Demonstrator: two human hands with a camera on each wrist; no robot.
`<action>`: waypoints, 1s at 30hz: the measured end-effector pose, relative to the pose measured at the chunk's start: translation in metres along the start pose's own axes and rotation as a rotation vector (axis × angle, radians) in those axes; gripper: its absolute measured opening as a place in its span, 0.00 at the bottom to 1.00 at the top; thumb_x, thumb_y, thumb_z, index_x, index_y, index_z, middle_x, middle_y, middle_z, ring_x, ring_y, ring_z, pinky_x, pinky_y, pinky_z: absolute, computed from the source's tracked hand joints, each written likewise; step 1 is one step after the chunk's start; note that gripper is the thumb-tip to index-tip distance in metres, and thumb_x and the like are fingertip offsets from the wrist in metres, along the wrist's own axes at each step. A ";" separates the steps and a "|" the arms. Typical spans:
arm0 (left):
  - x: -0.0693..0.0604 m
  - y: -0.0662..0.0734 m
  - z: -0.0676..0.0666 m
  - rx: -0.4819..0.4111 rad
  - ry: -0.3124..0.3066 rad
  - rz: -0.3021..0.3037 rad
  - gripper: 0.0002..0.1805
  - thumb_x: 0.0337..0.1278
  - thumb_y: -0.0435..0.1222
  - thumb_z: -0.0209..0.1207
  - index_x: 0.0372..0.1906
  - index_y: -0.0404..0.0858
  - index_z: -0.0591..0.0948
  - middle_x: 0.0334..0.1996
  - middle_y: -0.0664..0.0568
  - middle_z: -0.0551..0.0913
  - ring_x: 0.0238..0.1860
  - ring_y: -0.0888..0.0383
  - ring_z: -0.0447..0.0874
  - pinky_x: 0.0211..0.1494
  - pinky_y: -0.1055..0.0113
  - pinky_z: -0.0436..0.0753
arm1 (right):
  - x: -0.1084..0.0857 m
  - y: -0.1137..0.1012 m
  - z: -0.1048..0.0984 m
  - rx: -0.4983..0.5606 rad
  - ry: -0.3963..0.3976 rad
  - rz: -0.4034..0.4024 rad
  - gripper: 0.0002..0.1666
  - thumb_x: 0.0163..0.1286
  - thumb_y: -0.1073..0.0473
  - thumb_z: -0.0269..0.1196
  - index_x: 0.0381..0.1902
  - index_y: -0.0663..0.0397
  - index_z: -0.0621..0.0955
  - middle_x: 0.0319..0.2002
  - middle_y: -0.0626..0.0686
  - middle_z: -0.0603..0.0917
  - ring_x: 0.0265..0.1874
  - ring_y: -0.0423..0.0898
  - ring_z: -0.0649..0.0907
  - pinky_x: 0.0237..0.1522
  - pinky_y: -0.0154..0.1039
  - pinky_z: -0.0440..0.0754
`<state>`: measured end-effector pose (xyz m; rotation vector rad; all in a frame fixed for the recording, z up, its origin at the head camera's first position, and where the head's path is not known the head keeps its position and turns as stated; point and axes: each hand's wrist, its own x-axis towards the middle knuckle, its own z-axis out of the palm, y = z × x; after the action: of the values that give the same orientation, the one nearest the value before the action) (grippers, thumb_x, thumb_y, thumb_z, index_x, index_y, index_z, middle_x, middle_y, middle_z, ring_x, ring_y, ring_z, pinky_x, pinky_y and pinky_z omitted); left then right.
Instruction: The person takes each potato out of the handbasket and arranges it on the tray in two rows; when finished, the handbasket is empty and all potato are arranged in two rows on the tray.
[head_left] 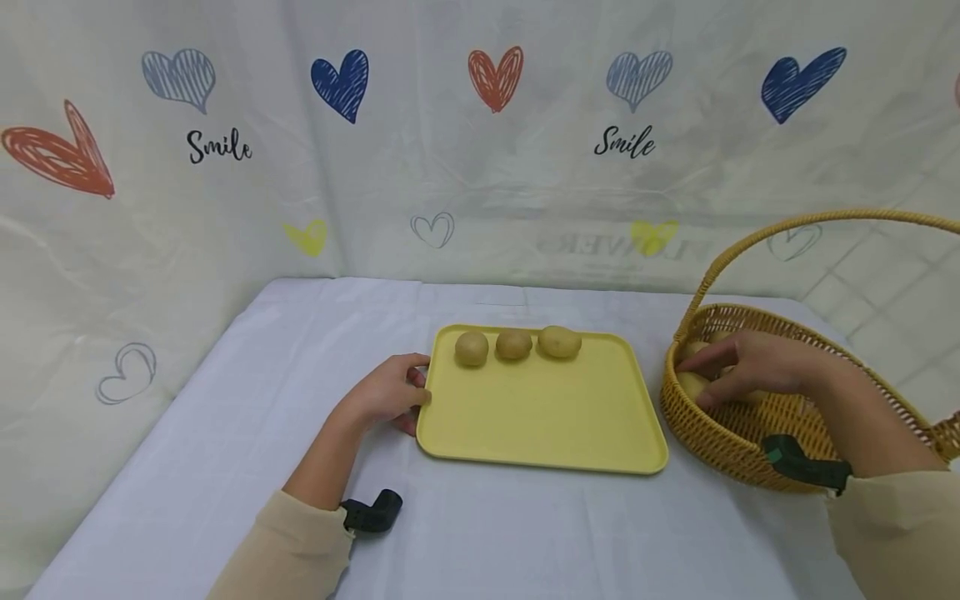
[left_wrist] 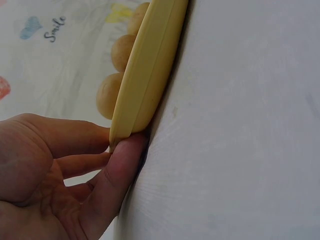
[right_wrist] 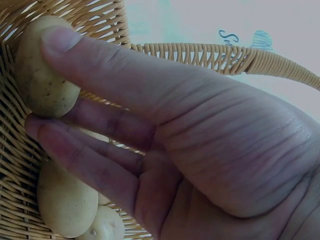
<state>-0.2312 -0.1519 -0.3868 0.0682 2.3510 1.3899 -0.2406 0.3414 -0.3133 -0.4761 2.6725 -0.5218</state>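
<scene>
A yellow tray lies on the table, with three potatoes in a row along its far side: a round one at the left, a browner one in the middle and a longer one. My left hand pinches the tray's left edge; in the left wrist view, the thumb is against its underside. Inside the wicker basket, my right hand grips a potato between thumb and fingers. Below those fingers lie other potatoes, partly hidden.
The basket's tall arched handle rises at the right, above my right forearm. A white cloth covers the table. Behind it hangs a pale curtain printed with hearts and words. Each wrist wears a black camera mount.
</scene>
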 end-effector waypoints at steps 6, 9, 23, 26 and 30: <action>-0.001 0.000 0.000 -0.020 0.000 0.003 0.34 0.65 0.25 0.57 0.76 0.35 0.66 0.47 0.43 0.72 0.33 0.52 0.83 0.28 0.58 0.91 | -0.004 0.002 -0.003 -0.011 0.033 0.000 0.34 0.61 0.44 0.76 0.63 0.51 0.84 0.62 0.60 0.83 0.60 0.59 0.82 0.50 0.36 0.82; -0.001 0.000 0.000 -0.023 -0.001 0.008 0.34 0.65 0.25 0.57 0.76 0.35 0.66 0.47 0.43 0.71 0.34 0.51 0.83 0.28 0.58 0.91 | -0.007 0.002 -0.004 -0.005 0.043 -0.008 0.34 0.63 0.46 0.75 0.64 0.52 0.83 0.63 0.62 0.82 0.61 0.63 0.82 0.50 0.37 0.82; -0.002 0.001 0.000 -0.008 0.004 0.002 0.34 0.65 0.25 0.58 0.76 0.36 0.67 0.46 0.44 0.72 0.32 0.52 0.84 0.28 0.59 0.91 | -0.016 -0.004 -0.010 0.030 0.152 0.044 0.32 0.65 0.44 0.73 0.65 0.44 0.83 0.66 0.61 0.80 0.63 0.52 0.78 0.53 0.43 0.80; -0.002 0.001 0.000 -0.008 0.004 0.003 0.34 0.65 0.25 0.58 0.76 0.36 0.67 0.46 0.44 0.72 0.32 0.52 0.83 0.28 0.59 0.91 | -0.018 -0.006 -0.010 0.046 0.162 0.050 0.32 0.64 0.44 0.74 0.65 0.44 0.83 0.66 0.60 0.81 0.59 0.41 0.77 0.53 0.44 0.80; -0.002 0.001 -0.001 -0.010 -0.004 0.011 0.35 0.65 0.25 0.58 0.77 0.35 0.66 0.45 0.44 0.72 0.32 0.53 0.83 0.28 0.59 0.91 | -0.020 -0.010 -0.010 0.053 0.171 0.044 0.33 0.66 0.44 0.73 0.66 0.47 0.82 0.66 0.61 0.80 0.62 0.48 0.78 0.55 0.50 0.81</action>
<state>-0.2294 -0.1523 -0.3846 0.0813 2.3439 1.4059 -0.2249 0.3433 -0.2943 -0.3718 2.8160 -0.6460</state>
